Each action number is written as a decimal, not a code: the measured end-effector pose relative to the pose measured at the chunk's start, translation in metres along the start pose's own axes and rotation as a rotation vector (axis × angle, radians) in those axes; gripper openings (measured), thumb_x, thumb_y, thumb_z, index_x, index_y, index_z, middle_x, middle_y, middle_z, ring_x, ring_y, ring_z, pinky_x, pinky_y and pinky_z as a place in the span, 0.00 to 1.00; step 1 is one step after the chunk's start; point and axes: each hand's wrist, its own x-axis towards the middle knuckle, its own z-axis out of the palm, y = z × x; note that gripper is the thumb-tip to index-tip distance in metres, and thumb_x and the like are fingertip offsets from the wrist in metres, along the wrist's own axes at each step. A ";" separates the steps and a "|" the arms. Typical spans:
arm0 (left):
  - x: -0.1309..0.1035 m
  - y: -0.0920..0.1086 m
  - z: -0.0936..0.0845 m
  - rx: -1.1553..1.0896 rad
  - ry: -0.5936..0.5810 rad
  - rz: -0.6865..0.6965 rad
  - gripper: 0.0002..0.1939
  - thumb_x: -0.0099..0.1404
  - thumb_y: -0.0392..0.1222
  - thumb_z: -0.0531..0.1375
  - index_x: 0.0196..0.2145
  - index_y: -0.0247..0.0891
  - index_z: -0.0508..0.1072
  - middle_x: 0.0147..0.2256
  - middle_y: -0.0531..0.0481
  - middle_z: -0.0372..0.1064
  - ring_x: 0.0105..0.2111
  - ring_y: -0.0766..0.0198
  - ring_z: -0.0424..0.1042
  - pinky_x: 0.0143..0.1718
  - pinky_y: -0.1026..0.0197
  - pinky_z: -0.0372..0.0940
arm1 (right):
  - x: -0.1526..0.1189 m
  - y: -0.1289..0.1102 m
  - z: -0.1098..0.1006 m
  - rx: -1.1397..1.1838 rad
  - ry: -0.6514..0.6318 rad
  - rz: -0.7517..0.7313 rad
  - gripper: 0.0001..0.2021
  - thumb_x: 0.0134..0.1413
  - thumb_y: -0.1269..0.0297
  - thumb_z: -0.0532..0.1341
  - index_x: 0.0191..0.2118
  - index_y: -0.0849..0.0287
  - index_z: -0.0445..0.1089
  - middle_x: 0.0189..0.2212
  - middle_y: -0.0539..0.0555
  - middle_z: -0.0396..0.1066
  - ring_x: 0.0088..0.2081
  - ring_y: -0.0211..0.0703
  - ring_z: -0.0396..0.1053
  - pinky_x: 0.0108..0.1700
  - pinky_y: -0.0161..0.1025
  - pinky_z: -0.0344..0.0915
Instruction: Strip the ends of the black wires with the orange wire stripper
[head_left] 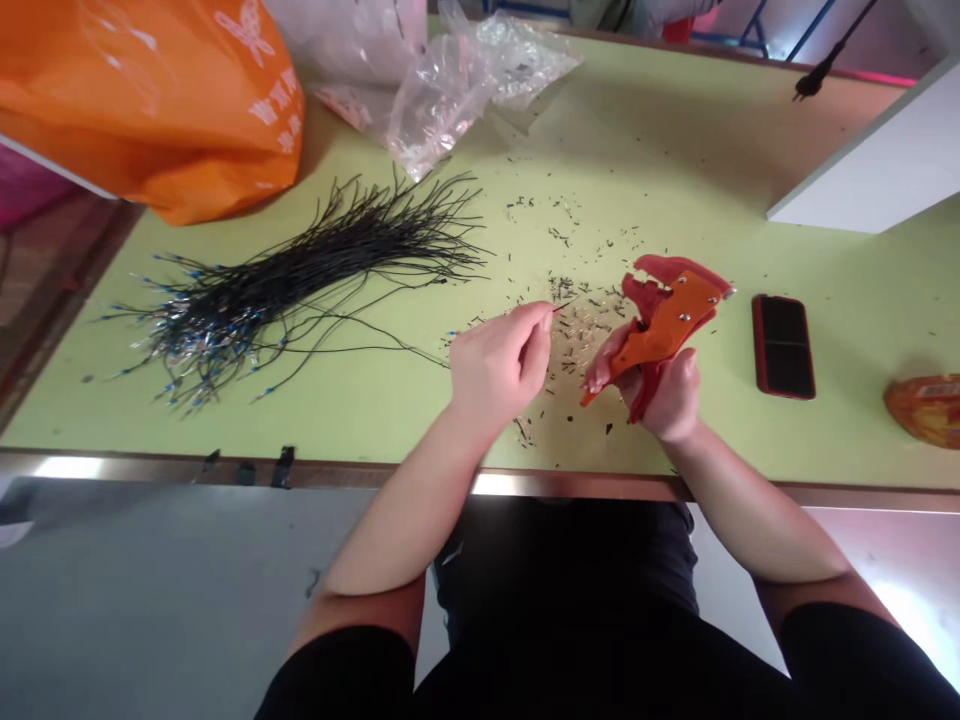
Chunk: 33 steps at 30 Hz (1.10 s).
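My left hand (pixel 501 358) is closed in a pinch on a thin black wire (pixel 360 350), whose short end pokes out past the thumb toward the right. The wire trails left from the hand toward a large bundle of black wires (pixel 300 265) with blue and silvery ends. My right hand (pixel 671 392) grips an orange and red wire stripper (pixel 667 320) by its handles, jaws pointing up and to the left. A small gap separates the wire's end from the stripper. Scattered short black offcuts (pixel 577 330) lie between and around both hands.
An orange plastic bag (pixel 150 100) stands at the back left, beside crumpled clear bags (pixel 450 80). Right of the stripper lies a phone (pixel 784 347), with an orange packaged item (pixel 926 410) farther right. A white panel (pixel 870 170) and a black plug (pixel 814 80) are at the back right.
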 end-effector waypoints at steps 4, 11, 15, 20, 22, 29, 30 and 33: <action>-0.003 0.002 0.003 0.018 -0.002 0.109 0.09 0.78 0.35 0.57 0.44 0.38 0.79 0.30 0.52 0.82 0.25 0.70 0.75 0.28 0.65 0.63 | -0.003 0.006 0.006 -0.003 -0.025 0.035 0.34 0.58 0.22 0.63 0.41 0.54 0.76 0.27 0.53 0.75 0.29 0.50 0.75 0.31 0.48 0.79; -0.004 0.011 0.007 0.036 -0.010 0.155 0.07 0.74 0.32 0.59 0.39 0.40 0.75 0.25 0.55 0.76 0.23 0.69 0.70 0.25 0.63 0.55 | -0.005 0.016 0.000 -0.106 -0.130 0.078 0.39 0.60 0.19 0.55 0.41 0.54 0.77 0.35 0.58 0.78 0.34 0.52 0.78 0.35 0.50 0.82; -0.004 0.020 0.004 0.025 -0.050 0.134 0.09 0.74 0.32 0.57 0.35 0.40 0.71 0.22 0.57 0.70 0.21 0.69 0.65 0.24 0.62 0.52 | -0.008 0.027 -0.003 -0.138 -0.169 0.077 0.42 0.60 0.17 0.51 0.45 0.54 0.79 0.37 0.59 0.79 0.36 0.54 0.80 0.37 0.51 0.84; -0.005 0.023 0.002 0.015 -0.074 0.107 0.10 0.75 0.33 0.57 0.33 0.39 0.70 0.21 0.57 0.68 0.21 0.70 0.61 0.24 0.62 0.50 | -0.010 0.033 -0.009 -0.165 -0.118 0.096 0.47 0.59 0.15 0.48 0.53 0.54 0.78 0.40 0.60 0.80 0.44 0.59 0.83 0.40 0.52 0.85; -0.005 0.022 0.002 0.011 -0.067 0.105 0.10 0.75 0.33 0.57 0.33 0.40 0.70 0.21 0.58 0.67 0.20 0.71 0.61 0.24 0.62 0.49 | -0.010 0.034 -0.010 -0.169 -0.107 0.104 0.47 0.59 0.15 0.48 0.53 0.55 0.77 0.39 0.60 0.81 0.45 0.59 0.84 0.41 0.52 0.85; -0.010 0.021 0.008 0.025 -0.091 0.069 0.11 0.74 0.36 0.57 0.31 0.40 0.69 0.19 0.57 0.65 0.20 0.69 0.60 0.23 0.62 0.47 | -0.010 0.035 -0.012 -0.205 -0.090 0.135 0.48 0.57 0.14 0.50 0.56 0.54 0.77 0.44 0.62 0.81 0.47 0.59 0.83 0.42 0.51 0.85; -0.011 0.021 0.009 0.028 -0.099 0.060 0.11 0.74 0.37 0.56 0.31 0.40 0.69 0.19 0.56 0.65 0.20 0.69 0.60 0.24 0.61 0.47 | -0.010 0.035 -0.013 -0.208 -0.099 0.132 0.48 0.58 0.15 0.50 0.57 0.54 0.77 0.45 0.62 0.81 0.47 0.59 0.83 0.43 0.51 0.85; -0.011 0.021 0.008 0.025 -0.130 0.030 0.12 0.75 0.38 0.56 0.32 0.40 0.70 0.19 0.56 0.64 0.20 0.69 0.60 0.24 0.61 0.47 | -0.008 0.036 -0.015 -0.209 -0.140 0.119 0.48 0.59 0.15 0.49 0.60 0.53 0.75 0.49 0.62 0.80 0.47 0.58 0.82 0.43 0.51 0.84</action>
